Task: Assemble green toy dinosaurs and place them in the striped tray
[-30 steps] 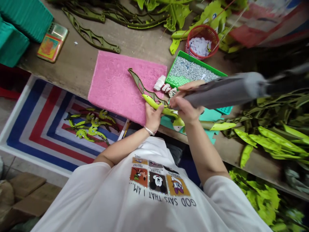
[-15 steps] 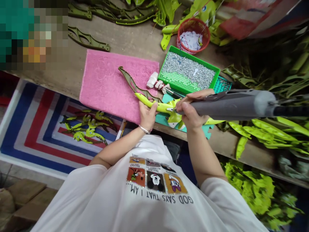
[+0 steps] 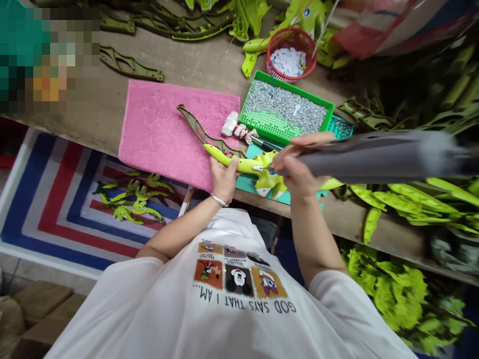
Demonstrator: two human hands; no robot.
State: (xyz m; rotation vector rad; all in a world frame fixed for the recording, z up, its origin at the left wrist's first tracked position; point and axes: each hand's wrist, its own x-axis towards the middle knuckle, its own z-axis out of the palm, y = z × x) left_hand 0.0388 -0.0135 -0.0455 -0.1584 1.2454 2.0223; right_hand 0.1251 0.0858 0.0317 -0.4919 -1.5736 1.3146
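Our right hand [image 3: 297, 169] has shifted slightly right since the earlier frame, taking the motion-blurred grey cylindrical tool [image 3: 377, 160] a little off the head of the lime-green cutout [image 3: 232, 162]. The tool's tip stays just beside the cutout, and our right fingers [image 3: 310, 136] close around the tool's narrow end.

The cutout sits in our left hand [image 3: 223, 182], its fingers [image 3: 228, 172] curled around it, over the near edge of the pink towel [image 3: 160, 134]. An olive-green frame [image 3: 202, 128] lies along the cutout and reaches far left across the towel.

On the wooden desk [image 3: 179, 60], a white wrapped roll [image 3: 230, 123] rests just right of the towel. Farther right stand a green tray of silver pins [image 3: 284, 107] and, beyond it, a red basket [image 3: 291, 55]. A teal sheet [image 3: 245, 184] lies under our hands.

Near left, finished green figures [image 3: 130, 207] rest on a striped red, white and blue mat [image 3: 56, 199]. Long green pieces [image 3: 407, 197] are heaped on the right.
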